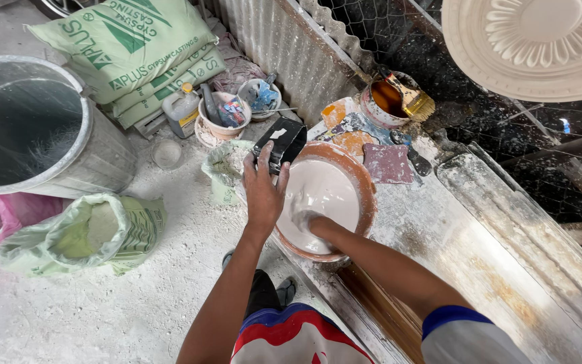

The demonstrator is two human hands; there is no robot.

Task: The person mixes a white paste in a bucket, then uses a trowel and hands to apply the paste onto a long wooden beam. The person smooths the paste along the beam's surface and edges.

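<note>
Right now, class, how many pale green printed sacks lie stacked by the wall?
3: top pale green printed sack, two thinner edges beneath it; others may be hidden.

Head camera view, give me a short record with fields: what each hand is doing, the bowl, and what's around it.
left hand: left hand holds a black scoop tilted over the bowl rim
right hand: right hand sunk in the white mix, fingers hidden
bowl: orange-rimmed bowl on the dusty workbench, nearly full of white mix
behind bowl: tin with a paintbrush
floor, left: large grey drum, open sack of powder, stacked green sacks
above: white ceiling rose
</note>
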